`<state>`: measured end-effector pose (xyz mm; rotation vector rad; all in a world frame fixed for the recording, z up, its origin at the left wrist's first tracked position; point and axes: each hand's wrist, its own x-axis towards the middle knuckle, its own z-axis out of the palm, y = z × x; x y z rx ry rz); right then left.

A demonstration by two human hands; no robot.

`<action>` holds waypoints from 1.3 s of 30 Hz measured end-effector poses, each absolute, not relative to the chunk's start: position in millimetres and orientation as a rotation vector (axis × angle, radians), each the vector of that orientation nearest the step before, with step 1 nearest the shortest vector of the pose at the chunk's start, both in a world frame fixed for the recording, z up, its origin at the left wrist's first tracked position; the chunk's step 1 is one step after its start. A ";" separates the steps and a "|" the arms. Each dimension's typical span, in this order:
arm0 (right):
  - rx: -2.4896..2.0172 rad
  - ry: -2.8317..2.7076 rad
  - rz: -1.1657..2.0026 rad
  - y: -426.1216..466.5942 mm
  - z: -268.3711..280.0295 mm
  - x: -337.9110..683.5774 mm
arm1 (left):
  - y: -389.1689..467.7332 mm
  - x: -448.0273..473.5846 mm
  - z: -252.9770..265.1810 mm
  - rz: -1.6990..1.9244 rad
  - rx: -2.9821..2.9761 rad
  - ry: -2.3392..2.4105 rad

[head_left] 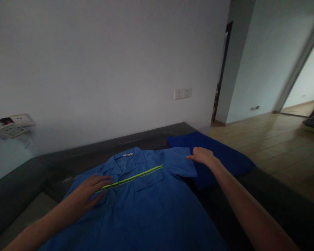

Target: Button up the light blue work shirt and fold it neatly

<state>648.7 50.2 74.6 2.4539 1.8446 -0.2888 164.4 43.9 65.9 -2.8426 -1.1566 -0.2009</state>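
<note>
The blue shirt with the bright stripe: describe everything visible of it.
The blue shirt looks like woven cloth, with an open collar, a pale neck label, short sleeves, a flap pocket and a yellow-green chest stripe with a dark centre. It lies front up, lightly creased, on a dark surface, one sleeve overlapping darker blue fabric. The right hand grips that sleeve's end; the left hand is spread over the chest. Its hem is out of frame.
</note>
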 end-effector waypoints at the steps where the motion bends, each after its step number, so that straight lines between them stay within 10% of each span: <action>1: 2.430 1.844 -0.325 49.5 74.2 649.1 | 47.7 197.1 79.5 -0.191 -2.900 -1.078; 8: 2.292 1.808 -0.489 44.9 74.0 647.0 | 86.4 398.2 100.9 0.100 -3.004 -0.364; 19: 2.263 1.825 -0.494 38.9 70.8 642.6 | 143.5 559.7 44.0 -0.110 -3.072 -0.963; 39: 2.383 2.118 -0.441 27.9 94.2 611.9 | 213.3 475.9 77.9 -0.986 -3.286 -1.671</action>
